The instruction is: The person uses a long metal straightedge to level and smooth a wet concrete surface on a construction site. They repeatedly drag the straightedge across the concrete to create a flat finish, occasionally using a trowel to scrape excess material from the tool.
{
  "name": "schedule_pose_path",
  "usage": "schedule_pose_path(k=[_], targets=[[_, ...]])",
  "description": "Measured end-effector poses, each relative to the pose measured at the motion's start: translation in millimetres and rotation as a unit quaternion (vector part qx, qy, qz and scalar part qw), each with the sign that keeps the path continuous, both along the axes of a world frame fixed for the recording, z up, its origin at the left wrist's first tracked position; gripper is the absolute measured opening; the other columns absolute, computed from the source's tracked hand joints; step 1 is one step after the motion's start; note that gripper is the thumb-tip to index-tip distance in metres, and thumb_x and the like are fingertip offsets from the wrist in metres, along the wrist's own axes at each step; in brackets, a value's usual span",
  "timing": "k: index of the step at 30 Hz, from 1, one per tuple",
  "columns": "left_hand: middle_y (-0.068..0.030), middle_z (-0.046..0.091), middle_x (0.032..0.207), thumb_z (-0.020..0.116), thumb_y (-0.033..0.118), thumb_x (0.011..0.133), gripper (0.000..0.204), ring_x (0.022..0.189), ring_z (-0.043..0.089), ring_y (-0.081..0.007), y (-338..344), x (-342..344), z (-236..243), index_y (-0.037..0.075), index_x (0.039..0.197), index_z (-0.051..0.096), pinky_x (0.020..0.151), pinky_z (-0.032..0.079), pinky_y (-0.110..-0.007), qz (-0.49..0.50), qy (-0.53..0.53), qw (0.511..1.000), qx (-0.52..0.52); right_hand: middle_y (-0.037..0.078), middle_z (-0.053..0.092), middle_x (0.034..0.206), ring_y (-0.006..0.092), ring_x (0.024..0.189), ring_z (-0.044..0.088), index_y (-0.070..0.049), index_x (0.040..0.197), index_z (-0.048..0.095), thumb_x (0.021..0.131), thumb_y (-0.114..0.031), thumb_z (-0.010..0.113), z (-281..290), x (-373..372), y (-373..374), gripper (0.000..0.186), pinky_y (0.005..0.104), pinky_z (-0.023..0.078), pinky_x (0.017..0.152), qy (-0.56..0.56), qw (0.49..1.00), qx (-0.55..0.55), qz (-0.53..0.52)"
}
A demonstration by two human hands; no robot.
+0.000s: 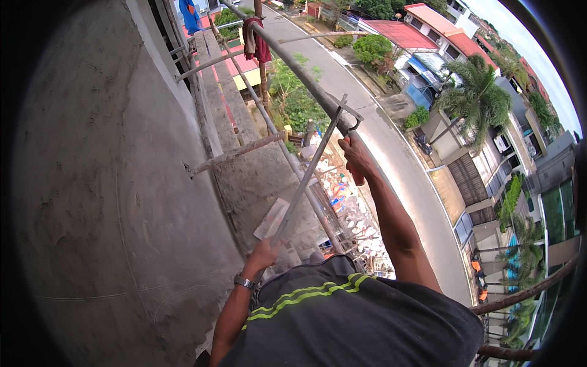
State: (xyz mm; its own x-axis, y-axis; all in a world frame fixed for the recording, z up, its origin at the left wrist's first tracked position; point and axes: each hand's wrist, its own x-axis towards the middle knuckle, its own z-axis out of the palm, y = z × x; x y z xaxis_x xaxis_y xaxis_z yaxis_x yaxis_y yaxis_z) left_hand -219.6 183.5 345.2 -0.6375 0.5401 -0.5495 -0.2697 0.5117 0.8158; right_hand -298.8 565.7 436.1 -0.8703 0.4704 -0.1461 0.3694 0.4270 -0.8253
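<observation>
My right hand [358, 158] is closed on an orange-handled tool [358, 177] at the large diagonal grey pipe [309, 78]; the tool's far end is hard to make out. My left hand [263, 252] is closed on a long, straight metal bar [306, 180]. The bar runs up to a metal piece [350, 112] beside the pipe, just above my right hand. A pale flat rectangular plate [273, 218] lies close above my left hand, behind the bar; I cannot tell whether I hold it too.
A plastered wall [92, 183] stands at left. Narrow planks [220, 110], crossbars [238, 151] and a dark red cloth [257, 43] are on the scaffold. Below are rubble [361, 232], a street [428, 244], houses and trees. Rusty bars [520, 293] curve at lower right.
</observation>
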Motion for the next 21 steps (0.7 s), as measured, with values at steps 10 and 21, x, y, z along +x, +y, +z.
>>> schedule_pose_path(k=[10,21], targets=[[-0.0068,0.06,0.069,0.052,0.021,0.096,0.025,0.055,0.06,-0.0153,6,0,51,-0.003,0.104,0.055,0.052,0.05,-0.029,0.033,-0.067,0.994,0.079,0.026,0.061,0.074,0.0383,0.063,0.063,0.0,0.109,0.043,0.091,-0.024,0.05,17,83,-22,0.03,0.0479,0.049,0.059,-0.023,0.996,0.054,-0.06],[-0.0062,0.061,0.069,0.055,0.034,0.097,0.035,0.053,0.059,-0.0139,19,-17,33,0.0,0.101,0.061,0.05,0.051,-0.029,0.013,-0.143,0.983,0.113,0.032,0.061,0.088,0.0478,0.086,0.061,0.004,0.111,0.044,0.087,-0.015,0.053,-21,125,-93,0.032,0.0529,0.046,0.076,-0.01,0.99,0.14,-0.013]])
